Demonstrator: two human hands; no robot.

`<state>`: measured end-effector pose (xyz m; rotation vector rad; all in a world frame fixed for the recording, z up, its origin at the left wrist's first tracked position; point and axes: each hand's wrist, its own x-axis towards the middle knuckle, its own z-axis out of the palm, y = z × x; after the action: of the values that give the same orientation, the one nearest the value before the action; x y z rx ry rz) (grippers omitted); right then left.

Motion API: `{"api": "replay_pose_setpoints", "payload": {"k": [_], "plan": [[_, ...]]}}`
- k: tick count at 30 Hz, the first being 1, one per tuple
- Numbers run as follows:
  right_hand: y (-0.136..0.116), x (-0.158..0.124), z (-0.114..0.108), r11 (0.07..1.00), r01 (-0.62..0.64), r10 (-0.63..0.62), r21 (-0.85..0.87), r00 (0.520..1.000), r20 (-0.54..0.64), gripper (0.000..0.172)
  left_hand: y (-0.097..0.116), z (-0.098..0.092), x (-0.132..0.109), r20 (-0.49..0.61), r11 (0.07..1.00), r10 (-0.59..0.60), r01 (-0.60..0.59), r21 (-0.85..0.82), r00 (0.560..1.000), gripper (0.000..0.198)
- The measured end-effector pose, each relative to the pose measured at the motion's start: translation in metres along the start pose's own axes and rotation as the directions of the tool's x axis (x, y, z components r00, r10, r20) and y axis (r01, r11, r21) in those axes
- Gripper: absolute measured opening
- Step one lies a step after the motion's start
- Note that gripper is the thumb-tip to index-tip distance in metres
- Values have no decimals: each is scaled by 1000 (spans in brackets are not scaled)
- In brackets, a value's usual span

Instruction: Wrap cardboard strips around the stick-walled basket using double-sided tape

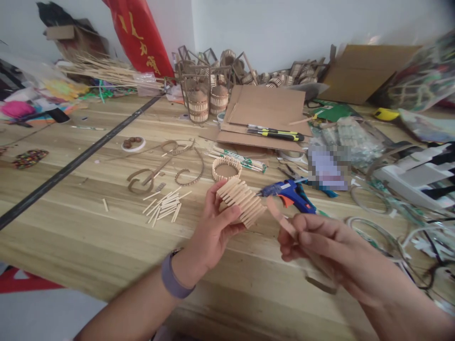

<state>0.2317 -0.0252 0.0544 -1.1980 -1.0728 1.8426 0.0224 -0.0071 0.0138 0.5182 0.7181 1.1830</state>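
My left hand [220, 222] is closed around a small round piece of upright wooden sticks [241, 201], tilted to the right. Between the thumb and fingers of my right hand [309, 239] is a thin tan strip [279, 215], its upper end close to the stick piece. The strip's tail curls below my palm. Just behind both hands lies a blue glue gun [289, 193] with an orange trigger. A ring of short sticks [226, 169] stands on the table beyond my left hand. Loose cut sticks [165, 207] lie in a pile to the left.
Curled strips [142, 180] and a white dish of brown beads [133, 143] are at the left. Utility knives [277, 133] rest on cardboard [266, 109]. Finished lantern-like pieces [198, 105] stand at the back. Cables and a white power strip [415, 170] crowd the right.
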Motion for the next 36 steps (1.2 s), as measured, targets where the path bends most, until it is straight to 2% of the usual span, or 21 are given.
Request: {"api": "replay_pose_setpoints", "payload": {"k": [4, 10, 14, 17, 22, 31, 36], "plan": [[12, -4, 5, 996, -72, 75, -50, 996, 43, 33, -1, 0, 0, -19, 1000, -1, 1, -22, 1000, 65], [9, -3, 21, 989, -104, 96, -108, 993, -75, 41, -4, -3, -2, 40, 999, 34, -36, 34, 999, 76], [11, 2, 21, 986, -116, 116, -120, 993, -9, 43, -5, -2, -2, 40, 995, 54, -57, 78, 998, 83], [14, 4, 19, 987, -106, 106, -119, 994, -2, 43, -5, 0, -2, 32, 989, 87, -91, 117, 996, 87], [13, 4, 20, 987, -109, 111, -121, 994, 11, 46, -5, 2, -3, 26, 982, 115, -117, 146, 993, 84], [17, 3, 19, 990, -104, 104, -93, 995, -5, 40, -6, 1, -3, 41, 987, 96, -100, 122, 995, 79], [19, 3, 20, 983, -95, 95, -156, 995, -5, 40, -6, 0, -4, 44, 991, 85, -90, 103, 995, 72]]}}
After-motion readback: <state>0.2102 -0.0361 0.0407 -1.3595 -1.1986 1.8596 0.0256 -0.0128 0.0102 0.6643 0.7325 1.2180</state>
